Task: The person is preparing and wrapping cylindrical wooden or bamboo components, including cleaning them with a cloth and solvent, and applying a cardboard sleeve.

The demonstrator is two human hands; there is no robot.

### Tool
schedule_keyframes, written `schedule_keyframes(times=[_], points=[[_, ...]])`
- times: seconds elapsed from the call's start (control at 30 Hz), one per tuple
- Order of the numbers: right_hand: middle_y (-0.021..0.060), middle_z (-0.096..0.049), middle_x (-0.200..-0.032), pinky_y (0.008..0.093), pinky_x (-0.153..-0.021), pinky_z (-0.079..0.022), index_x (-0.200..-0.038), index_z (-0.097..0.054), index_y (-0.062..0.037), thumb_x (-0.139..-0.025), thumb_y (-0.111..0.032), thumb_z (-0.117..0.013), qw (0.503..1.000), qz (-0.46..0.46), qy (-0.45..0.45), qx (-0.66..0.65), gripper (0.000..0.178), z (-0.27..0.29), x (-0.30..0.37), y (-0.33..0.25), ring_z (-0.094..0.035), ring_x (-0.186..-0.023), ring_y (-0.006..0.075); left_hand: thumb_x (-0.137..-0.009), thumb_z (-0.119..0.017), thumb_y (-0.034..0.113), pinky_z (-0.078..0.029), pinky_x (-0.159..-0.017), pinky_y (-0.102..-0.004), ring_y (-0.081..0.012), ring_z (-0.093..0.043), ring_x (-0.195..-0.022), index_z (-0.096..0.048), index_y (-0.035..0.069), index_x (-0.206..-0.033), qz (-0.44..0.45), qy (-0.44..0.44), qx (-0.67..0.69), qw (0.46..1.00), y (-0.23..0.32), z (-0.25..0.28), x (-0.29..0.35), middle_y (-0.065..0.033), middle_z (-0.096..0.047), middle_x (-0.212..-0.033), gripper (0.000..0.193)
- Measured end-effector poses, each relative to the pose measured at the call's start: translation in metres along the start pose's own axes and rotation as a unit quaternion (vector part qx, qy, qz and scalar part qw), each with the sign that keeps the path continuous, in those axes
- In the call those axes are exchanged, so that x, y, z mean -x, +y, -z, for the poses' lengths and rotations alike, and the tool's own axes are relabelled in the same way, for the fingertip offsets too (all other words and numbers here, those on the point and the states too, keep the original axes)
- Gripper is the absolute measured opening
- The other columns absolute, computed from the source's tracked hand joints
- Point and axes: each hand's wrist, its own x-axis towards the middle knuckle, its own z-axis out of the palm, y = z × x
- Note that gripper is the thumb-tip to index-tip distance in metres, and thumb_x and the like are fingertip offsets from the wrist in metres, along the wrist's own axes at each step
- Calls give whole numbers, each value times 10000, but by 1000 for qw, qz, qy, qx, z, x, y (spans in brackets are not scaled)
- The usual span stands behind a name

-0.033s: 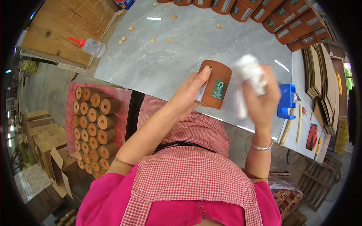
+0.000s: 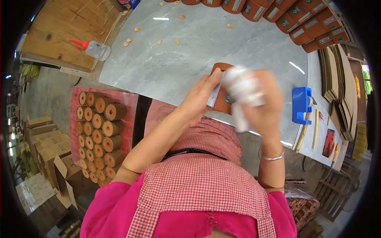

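Note:
My left hand [image 2: 197, 97] grips a reddish-brown cylinder [image 2: 224, 106] with a green label and a pale strip on its side, the thumb pressed near its top. The cylinder is held by the near edge of the grey marble-look table [image 2: 190, 51]. A crumpled white cloth [image 2: 243, 85], blurred by motion, is bunched in my right hand [image 2: 266, 101]. It lies over the right part of the cylinder and covers most of the label; a loose end hangs below. Whether the cloth presses on the cylinder I cannot tell.
Similar labelled brown cylinders [image 2: 254, 10] line the far edge. A red-tipped squeeze bottle [image 2: 97, 50] stands at left, a blue tape dispenser [image 2: 301, 105] at right, beside cardboard sheets [image 2: 337, 75]. Drilled cylinders [image 2: 115, 127] sit on a red board [image 2: 75, 115]. Small tan discs [image 2: 181, 17] dot the table.
My right hand has moved left with the white cloth, from beside the cylinder to over its label side. My left hand and the cylinder stay nearly in place.

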Motion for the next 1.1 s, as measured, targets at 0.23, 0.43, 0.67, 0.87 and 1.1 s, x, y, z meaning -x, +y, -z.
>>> schedule_keyframes(times=[0.23, 0.43, 0.67, 0.87, 1.1], points=[[138, -656, -952, 363, -759, -531, -1028, -700, -25, -747, -46, -765, 993, -93, 4, 68, 289, -24, -12, 75, -669, -842, 313, -1042, -500, 498, -543, -1008, -472, -253, -615, -1227, -436, 44, -1469, 13, -32, 13, 999, -15, 9, -3, -148, -584, -1352, 626], [122, -673, -914, 319, -756, -509, -1022, -689, 12, -863, -99, -747, 972, -208, 103, 30, 202, -6, 0, 90, -659, -819, 227, -1051, -471, 519, -541, -1020, -450, -247, -607, -1238, -408, 29, -1481, -28, -87, 64, 994, 8, 16, -8, -155, -568, -1382, 654], [55, -673, -916, 275, -747, -502, -1055, -680, 22, -884, -57, -732, 938, -327, 94, -73, 196, -3, 46, 82, -617, -847, 117, -1045, -492, 535, -464, -1077, -385, -205, -548, -1277, -457, -14, -1445, -44, -41, -9, 998, 10, 10, -17, -130, -552, -1391, 680], [70, -658, -941, 282, -750, -501, -1063, -681, 26, -878, -23, -713, 939, -320, 97, -76, 194, -1, 62, 77, -621, -847, 137, -1029, -599, 397, -451, -1078, -386, -212, -573, -1233, -480, -4, -1438, -96, -31, -77, 992, 24, 13, -43, -127, -590, -1336, 585], [46, -670, -976, 272, -781, -506, -1122, -667, 22, -902, -26, -702, 939, -329, 75, -66, 228, -7, 74, 76, -609, -882, 110, -870, -779, 83, -415, -1127, -389, -230, -505, -1352, -455, 14, -1457, -381, 11, -268, 885, 7, 53, -75, -117, -562, -1407, 674]])
